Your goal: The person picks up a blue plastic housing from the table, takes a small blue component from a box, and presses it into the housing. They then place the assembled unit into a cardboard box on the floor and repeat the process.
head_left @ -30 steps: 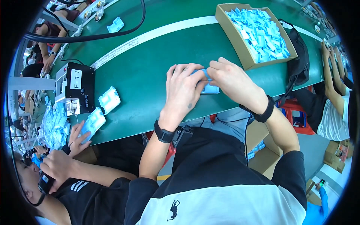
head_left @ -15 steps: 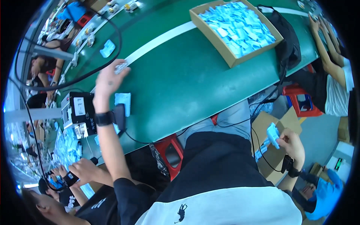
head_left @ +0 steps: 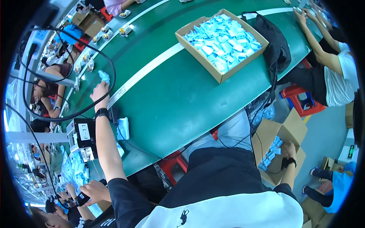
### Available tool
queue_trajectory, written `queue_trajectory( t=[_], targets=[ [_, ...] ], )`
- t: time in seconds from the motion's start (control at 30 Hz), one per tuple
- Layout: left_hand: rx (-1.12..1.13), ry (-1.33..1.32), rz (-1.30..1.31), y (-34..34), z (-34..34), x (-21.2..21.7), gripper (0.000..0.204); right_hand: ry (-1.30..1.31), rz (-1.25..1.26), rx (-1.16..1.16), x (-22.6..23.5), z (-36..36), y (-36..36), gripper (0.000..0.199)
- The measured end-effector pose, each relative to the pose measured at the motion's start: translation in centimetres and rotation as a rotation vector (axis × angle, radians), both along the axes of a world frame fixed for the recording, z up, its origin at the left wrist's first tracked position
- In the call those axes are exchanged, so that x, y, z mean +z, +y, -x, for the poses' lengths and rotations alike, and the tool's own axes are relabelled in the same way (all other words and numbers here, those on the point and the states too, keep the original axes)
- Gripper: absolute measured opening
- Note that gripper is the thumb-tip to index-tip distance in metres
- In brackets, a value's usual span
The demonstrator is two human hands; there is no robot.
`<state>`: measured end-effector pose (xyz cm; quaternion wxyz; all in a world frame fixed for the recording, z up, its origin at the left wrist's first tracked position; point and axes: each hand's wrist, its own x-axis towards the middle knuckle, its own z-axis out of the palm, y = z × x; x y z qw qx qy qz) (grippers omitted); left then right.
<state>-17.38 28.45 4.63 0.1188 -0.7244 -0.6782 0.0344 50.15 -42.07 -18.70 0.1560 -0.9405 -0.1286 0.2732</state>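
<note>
My left hand [head_left: 100,92] reaches out over the green table [head_left: 167,91] and closes its fingers on the near end of a light-blue packet [head_left: 103,77]. Down in an open cardboard box [head_left: 279,175] at my right side is my right hand [head_left: 290,150]. Its fingers look loose, with no packet visible in them, though they are somewhat blurred. Beside it, several blue packets [head_left: 269,156] lie in rows in that box. Another blue packet [head_left: 123,128] lies on the table by my left wrist.
A shallow carton [head_left: 220,78] heaped with small blue packets stands on the table, a black bag [head_left: 272,38] beside it. A black device [head_left: 84,133] sits left of my forearm. Cable loops [head_left: 113,64] hang near my left hand. Co-workers sit left and right.
My left hand has moved from bare table to the blue packet and taken hold of it. My right hand has gone down into the box, and the packet it held no longer shows in it.
</note>
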Motion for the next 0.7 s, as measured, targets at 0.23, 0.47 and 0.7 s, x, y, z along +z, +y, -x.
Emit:
queue_trajectory(
  t=[0.23,0.47,0.7],
  targets=[
    [-0.166,-0.054,-0.118,1.3,-1.1,-1.5,0.019,-0.156,-0.188,0.278,7.5,-2.9,8.5,0.026],
    [-0.308,-0.212,-0.013,3.0,1.5,-1.7,0.025,-0.322,-0.911,0.854,30.5,10.9,30.7,0.016],
    [-0.132,-0.256,0.032,-1.1,-3.5,2.0,0.052,-0.709,-0.810,1.275,28.2,13.3,50.2,0.021]
  ],
)
